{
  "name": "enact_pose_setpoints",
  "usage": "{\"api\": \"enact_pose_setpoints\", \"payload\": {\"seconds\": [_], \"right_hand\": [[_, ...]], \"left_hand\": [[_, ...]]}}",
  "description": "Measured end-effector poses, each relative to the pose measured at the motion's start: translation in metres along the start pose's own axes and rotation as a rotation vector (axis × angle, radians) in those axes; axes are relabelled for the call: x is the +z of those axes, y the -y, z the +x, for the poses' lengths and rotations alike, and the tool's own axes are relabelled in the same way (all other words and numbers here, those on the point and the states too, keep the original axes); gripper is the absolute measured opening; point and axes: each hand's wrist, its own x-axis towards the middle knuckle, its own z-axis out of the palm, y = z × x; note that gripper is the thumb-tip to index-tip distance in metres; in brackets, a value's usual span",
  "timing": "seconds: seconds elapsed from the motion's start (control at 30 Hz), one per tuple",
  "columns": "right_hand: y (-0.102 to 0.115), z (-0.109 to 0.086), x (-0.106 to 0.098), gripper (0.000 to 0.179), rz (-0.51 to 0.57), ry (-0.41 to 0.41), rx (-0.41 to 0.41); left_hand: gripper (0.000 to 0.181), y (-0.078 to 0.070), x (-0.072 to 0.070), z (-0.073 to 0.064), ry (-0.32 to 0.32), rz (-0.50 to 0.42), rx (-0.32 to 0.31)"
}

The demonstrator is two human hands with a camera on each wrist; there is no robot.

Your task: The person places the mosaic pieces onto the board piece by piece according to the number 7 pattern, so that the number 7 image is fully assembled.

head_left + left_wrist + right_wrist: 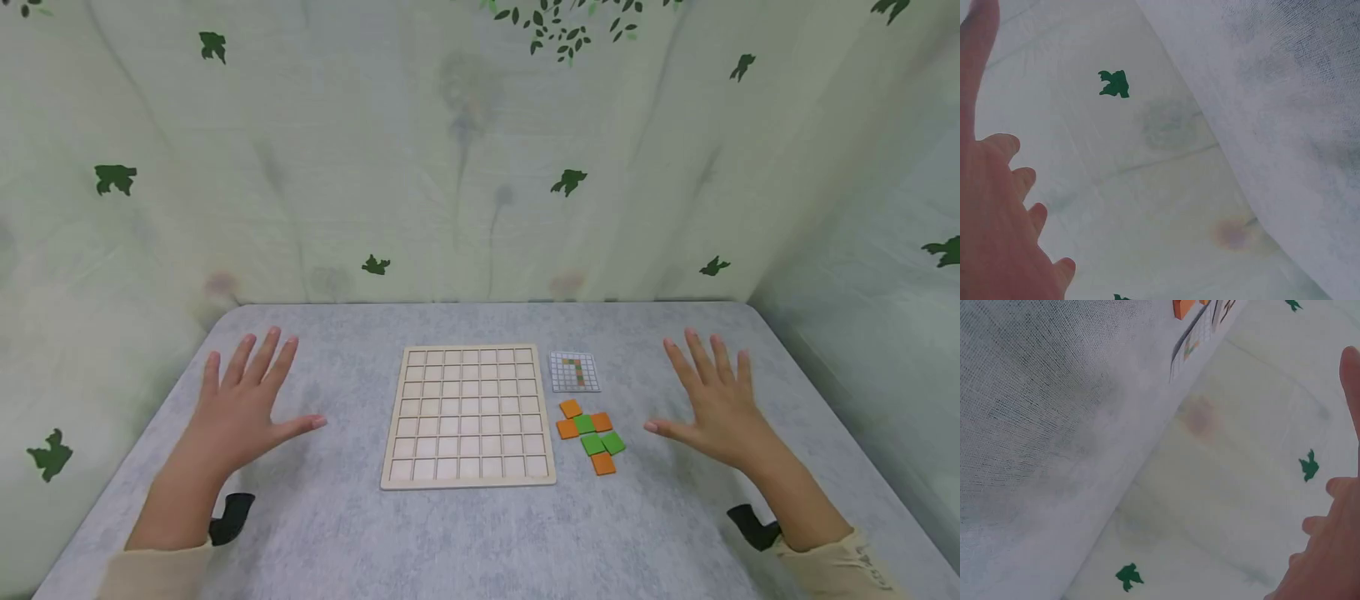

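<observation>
My left hand is spread above the left side of the table, fingers straight and holding nothing. On the other side, my right hand is spread the same way, its thumb pointing toward the tiles. Between them lies a pale wooden grid board with bare square cells. Just right of it sits a small printed grid card bearing an orange and green pattern. Below the card lie several loose square tiles, among them an orange tile and a green tile, some touching one another.
The grey-blue table ends at a straight far edge. Behind it hangs a pale curtain printed with green leaves, which also runs along both sides. A black strap shows at the left wrist, another black strap at the right.
</observation>
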Motion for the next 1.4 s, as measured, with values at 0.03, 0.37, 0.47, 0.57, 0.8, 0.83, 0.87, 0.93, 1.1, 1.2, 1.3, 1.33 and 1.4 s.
{"api": "enact_pose_setpoints", "payload": {"seconds": [0.03, 0.37, 0.47, 0.57, 0.8, 0.83, 0.87, 0.93, 1.1, 1.2, 1.3, 1.33, 1.4], "right_hand": [[0.0, 0.0, 0.001, 0.112, 0.029, -0.013, -0.012], [0.005, -0.001, 0.02, 0.105, 0.396, -0.025, -0.072], [0.01, -0.004, 0.029, 0.103, 0.501, 0.028, -0.049], [0.014, -0.006, 0.037, 0.1, 0.599, 0.102, -0.006], [0.02, -0.01, 0.054, 0.08, 0.727, 0.211, 0.063], [0.021, -0.011, 0.056, 0.076, 0.725, 0.222, 0.058], [0.022, -0.011, 0.058, 0.072, 0.726, 0.231, 0.05], [0.024, -0.012, 0.062, 0.064, 0.727, 0.251, 0.021], [0.029, -0.015, 0.068, 0.05, 0.758, 0.29, -0.025], [0.031, -0.016, 0.069, 0.041, 0.771, 0.301, -0.043], [0.033, -0.016, 0.07, 0.035, 0.76, 0.311, -0.059], [0.033, -0.016, 0.07, 0.033, 0.756, 0.313, -0.059], [0.034, -0.017, 0.07, 0.031, 0.741, 0.327, -0.047]], "left_hand": [[0.109, -0.001, 0.001, 0.0, -0.014, -0.014, 0.009], [0.113, -0.024, 0.031, 0.0, -0.161, -0.305, 0.107], [0.114, -0.037, 0.041, -0.001, -0.141, -0.414, 0.113], [0.116, -0.049, 0.049, -0.002, -0.08, -0.519, 0.089], [0.121, -0.068, 0.068, -0.004, 0.036, -0.689, 0.064], [0.121, -0.069, 0.071, -0.005, 0.043, -0.703, 0.068], [0.121, -0.071, 0.073, -0.005, 0.056, -0.712, 0.067], [0.12, -0.073, 0.078, -0.005, 0.081, -0.724, 0.068], [0.117, -0.075, 0.088, -0.007, 0.145, -0.715, 0.067], [0.112, -0.075, 0.093, -0.01, 0.153, -0.7, 0.086], [0.107, -0.074, 0.096, -0.012, 0.155, -0.671, 0.103], [0.106, -0.073, 0.097, -0.012, 0.154, -0.667, 0.109], [0.104, -0.072, 0.099, -0.012, 0.151, -0.658, 0.119]]}}
